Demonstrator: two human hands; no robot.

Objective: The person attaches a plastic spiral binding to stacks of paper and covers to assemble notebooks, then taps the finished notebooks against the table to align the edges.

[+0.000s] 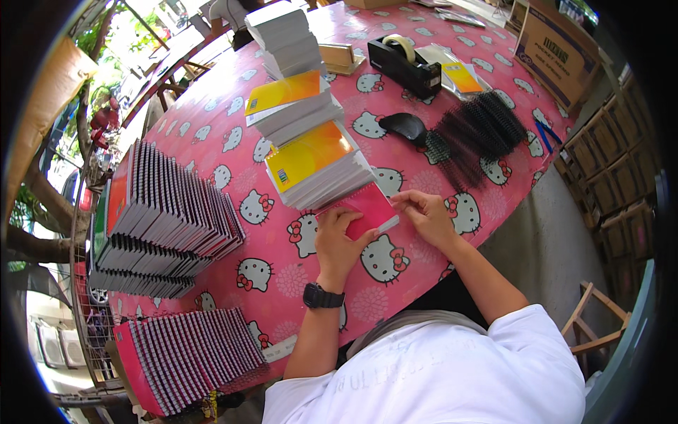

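Observation:
A small notebook with a pink-red cover [372, 205] lies in front of me, close against the stacks of loose pages. My left hand [339, 244], a black watch on its wrist, holds it by the left side, fingers over the cover and thumb at the near edge. At its right edge my right hand [428, 218] is closed in a pinch; whatever sits between those fingertips is too small to make out. Just beyond are stacked page blocks with yellow-orange covers [314, 157]. Black spiral binding coils [487, 127] lie in a heap to the right.
Spiral-bound notebooks stand in stacks at left [176, 205] and near left [194, 360]. Farther back are a white paper stack [282, 39], a black tape dispenser [406, 67] and a black scoop-shaped piece [404, 127]. Blue pliers [545, 136] and a cardboard box [558, 53] are right.

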